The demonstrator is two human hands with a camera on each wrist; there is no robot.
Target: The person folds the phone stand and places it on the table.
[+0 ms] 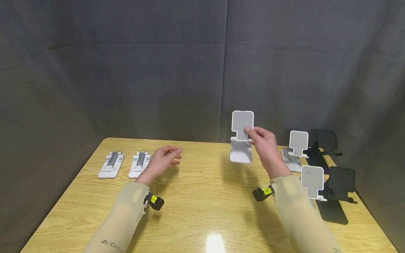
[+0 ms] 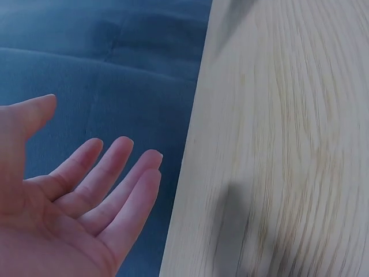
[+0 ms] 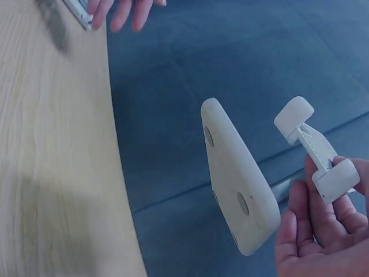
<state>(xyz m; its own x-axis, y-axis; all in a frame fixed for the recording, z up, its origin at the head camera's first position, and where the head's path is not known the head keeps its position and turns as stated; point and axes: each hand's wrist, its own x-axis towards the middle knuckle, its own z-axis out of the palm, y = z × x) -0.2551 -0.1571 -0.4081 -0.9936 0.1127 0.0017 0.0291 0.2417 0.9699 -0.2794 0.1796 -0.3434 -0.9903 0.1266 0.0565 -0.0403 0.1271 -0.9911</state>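
Fingers of the right hand (image 1: 265, 147) pinch one white stand (image 1: 238, 121) at its right side, with the thumb on the grey front of the upper plate and other fingers behind it. So the held stand lies to the left of this hand, raised above the wooden table (image 1: 202, 211). In the head view its long axis goes up and down, the plate on top and the base (image 1: 241, 154) below; in the right wrist view this base is tilted, and the fingers do not grasp it.

The left hand (image 1: 162, 161) is well apart, with its fingers loosely extended and holding nothing. For it, the held stand is to the right, the free left edge turned toward it, but the right hand is clearly the nearer one. Beside the left wrist lies a folded white stand (image 1: 140, 163), partly hidden, and farther left a second folded stand (image 1: 111, 165). To the right of the right hand are unfolded stands, white (image 1: 299, 142) and black (image 1: 341, 179).
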